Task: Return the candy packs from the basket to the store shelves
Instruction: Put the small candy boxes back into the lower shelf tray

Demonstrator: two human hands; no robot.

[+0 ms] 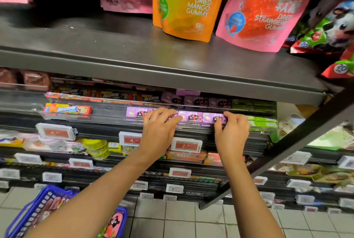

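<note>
A row of purple candy packs (190, 116) lies along the front of a narrow black shelf tier (107, 117) under the grey shelf. My left hand (160, 128) lies over the left part of the row, its fingers curled onto a purple pack. My right hand (231, 130) pinches the pack at the right end of the row, beside green packs (261, 122). The blue basket (36, 211) stands on the floor at the lower left, with pink packs (113, 224) in it, partly hidden by my left forearm.
The grey shelf (153, 59) above holds an orange mango gummy bag (189, 2) and a pink strawberry gummy bag (268, 9). A colourful candy stick (68, 109) lies at the tier's left. Price tags (186, 144) line lower tiers. A dark diagonal strut (287, 145) runs to the right.
</note>
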